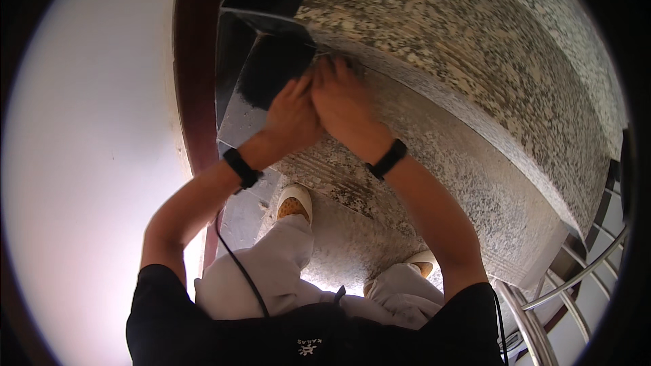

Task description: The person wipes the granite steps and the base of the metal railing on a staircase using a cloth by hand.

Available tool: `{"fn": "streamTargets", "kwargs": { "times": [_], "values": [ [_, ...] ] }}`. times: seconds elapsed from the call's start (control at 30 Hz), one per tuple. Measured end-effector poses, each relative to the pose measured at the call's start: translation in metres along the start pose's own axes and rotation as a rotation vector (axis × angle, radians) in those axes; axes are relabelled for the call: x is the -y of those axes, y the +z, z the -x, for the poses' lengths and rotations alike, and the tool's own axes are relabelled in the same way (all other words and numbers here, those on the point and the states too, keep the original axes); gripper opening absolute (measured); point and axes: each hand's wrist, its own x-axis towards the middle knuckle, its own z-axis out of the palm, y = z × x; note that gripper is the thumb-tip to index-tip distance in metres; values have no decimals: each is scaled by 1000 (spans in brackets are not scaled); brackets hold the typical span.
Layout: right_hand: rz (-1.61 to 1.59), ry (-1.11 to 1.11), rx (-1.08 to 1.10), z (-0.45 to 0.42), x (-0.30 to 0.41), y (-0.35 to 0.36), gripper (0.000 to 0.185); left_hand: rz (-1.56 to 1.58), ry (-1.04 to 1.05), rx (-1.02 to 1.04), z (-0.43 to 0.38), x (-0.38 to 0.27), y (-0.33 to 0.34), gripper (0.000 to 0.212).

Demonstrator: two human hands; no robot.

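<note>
Side by side, my left hand (295, 112) and my right hand (345, 101) reach down to a granite stair tread (407, 112), near its inner corner. Both are slightly blurred and their thumb sides touch. The fingertips meet the foot of the stair riser (402, 63), beside a dark wetted-looking patch (272, 68) on the tile at the left. Whether anything lies under the fingers cannot be told. A black band sits on each wrist.
A white wall (101, 137) with a dark red skirting strip (198, 86) runs along the left. Further granite steps (457, 35) rise at the upper right. A metal railing (524, 315) stands at the lower right. My shoes (295, 201) rest on the stairs below.
</note>
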Motion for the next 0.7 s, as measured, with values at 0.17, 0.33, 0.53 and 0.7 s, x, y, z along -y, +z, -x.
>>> {"fn": "streamTargets", "kwargs": {
  "times": [0.17, 0.33, 0.53, 0.7],
  "values": [
    [-48, -1, 65, -6, -6, 2, 33, -66, 157, 76, -9, 11, -5, 57],
    [-32, -56, 153, 14, -22, -9, 35, 56, 139, 122, -22, -12, -12, 63],
    [-5, 44, 110, 67, -55, -15, 44, 58, 236, 120, -45, -81, -2, 67],
    [0, 128, 180, 129, -90, -74, 46, 191, 281, 125, -68, -150, 7, 69]
  ]
}}
